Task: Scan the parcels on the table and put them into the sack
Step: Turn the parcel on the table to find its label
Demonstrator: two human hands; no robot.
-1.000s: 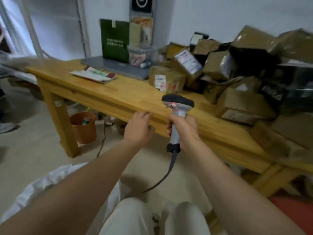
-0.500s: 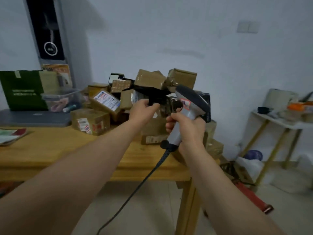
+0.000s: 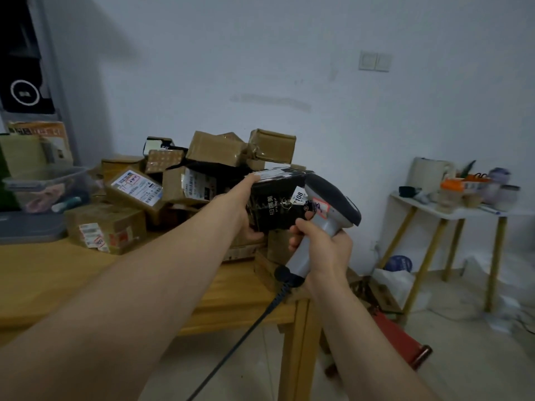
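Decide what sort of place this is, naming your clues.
Probably a small parcel sorting room: labelled cardboard parcels piled on a wooden table, a black parcel in the left hand, a corded barcode scanner in the right hand.

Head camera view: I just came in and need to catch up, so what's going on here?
A person is handling parcels at a wooden table. Their left hand grips a black parcel by the pile of brown parcels, while the right hand holds a corded scanner with its head right beside that parcel's stickered face. Whether it has been scanned cannot be told, and no sack is in view.
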